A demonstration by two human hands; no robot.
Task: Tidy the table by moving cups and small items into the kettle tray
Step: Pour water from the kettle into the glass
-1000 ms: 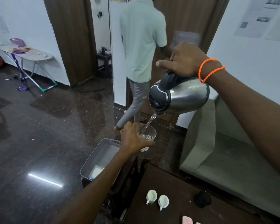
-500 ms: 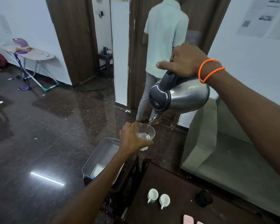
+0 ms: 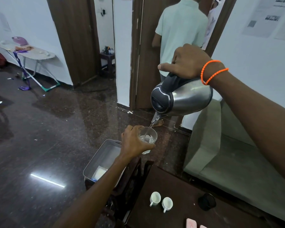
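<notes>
kettle [image 3: 186, 100]: steel, tipped, pouring, centre right
glass [image 3: 148, 138]: clear, held upright, centre
cups [image 3: 161, 201]: two white, lower centre
tray [image 3: 95, 161]: metal, lower centre-left

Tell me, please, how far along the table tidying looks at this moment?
Little looks done: the tray holds no cups that I can see. In hand, the right hand tips the kettle, pouring water into a glass gripped by the left hand. Left: two white cups and a black round item sit on the table.
</notes>
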